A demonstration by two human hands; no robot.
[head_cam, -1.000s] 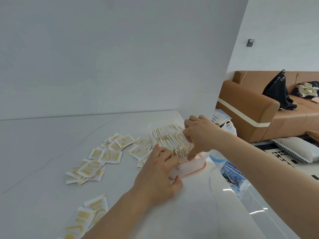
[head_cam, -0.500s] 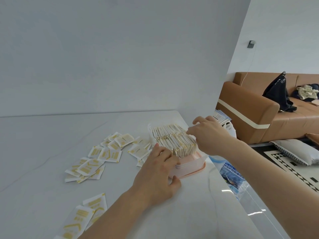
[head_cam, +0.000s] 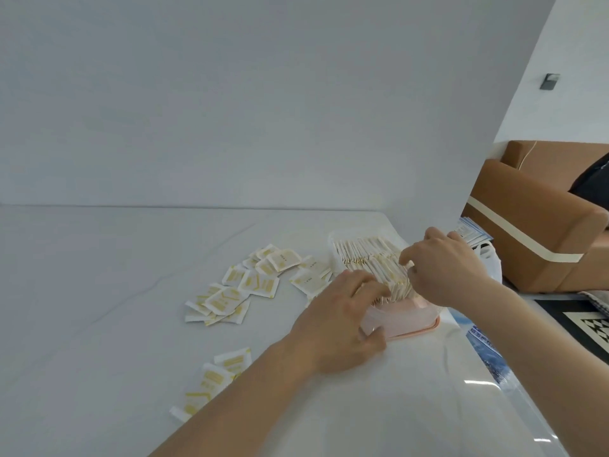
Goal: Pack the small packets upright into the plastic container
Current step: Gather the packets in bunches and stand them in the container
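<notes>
Your left hand (head_cam: 342,321) gripped the near left wall of the plastic container (head_cam: 405,319), which sat near the table's (head_cam: 99,291) right edge. Your right hand (head_cam: 443,267) pinched the packed packets (head_cam: 369,258), whose upright row ran away from you. The loose packets (head_cam: 244,288) lay flat to the container's left, nearer your left hand.

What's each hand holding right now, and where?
Left hand grips the plastic container at its near-left wall. Right hand touches the upright packets; any grip is unclear.
</notes>
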